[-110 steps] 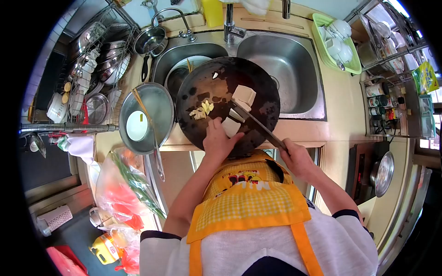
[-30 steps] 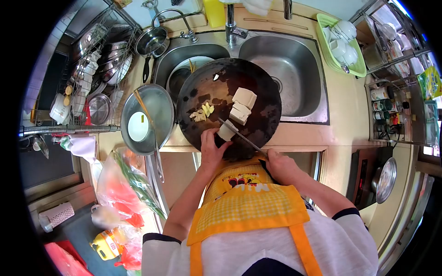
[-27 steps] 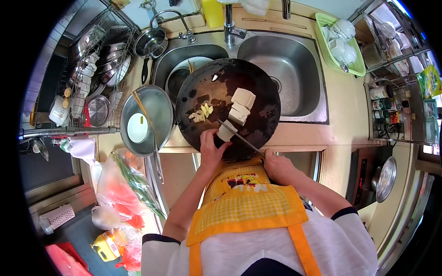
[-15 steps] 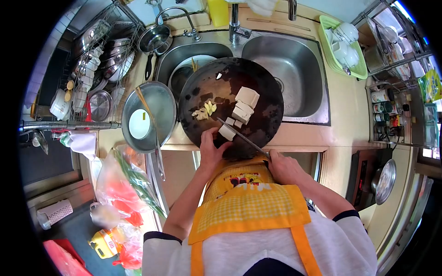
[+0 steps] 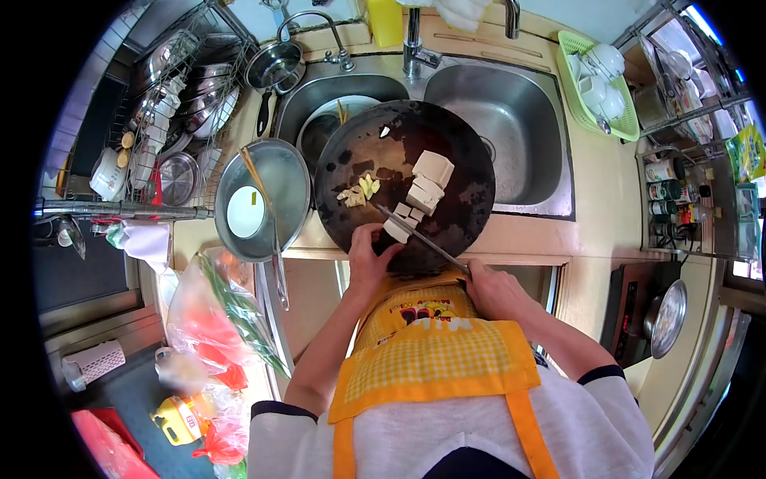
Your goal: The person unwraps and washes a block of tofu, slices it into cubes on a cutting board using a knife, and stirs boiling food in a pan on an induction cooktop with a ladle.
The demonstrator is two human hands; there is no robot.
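A large round dark chopping board [image 5: 455, 215] lies across the front of the sink. My right hand [image 5: 488, 286] grips a knife [image 5: 423, 239] by its handle, the blade slanting up-left across small pieces of tofu. My left hand [image 5: 370, 257] is at the near edge of the board, thumb and fingers around a white tofu piece [image 5: 396, 231] beside the blade. Larger tofu blocks [image 5: 432, 169] sit farther back on the board. Left of them is a small heap of pale yellow slices [image 5: 367, 188], with a small white piece [image 5: 384, 132] near the far edge.
A metal basin [image 5: 279, 172] holding a white bowl [image 5: 246, 211] and chopsticks stands left of the board. Behind it are a small saucepan [image 5: 275, 67] and the double sink [image 5: 519, 144]. A green basket [image 5: 578, 104] of white dishes is at back right. Plastic bags [image 5: 211, 311] lie lower left.
The view has shifted slightly. The knife blade has slid a little up-left over the tofu, while my left hand stays at nearly the same spot beside the tofu piece.
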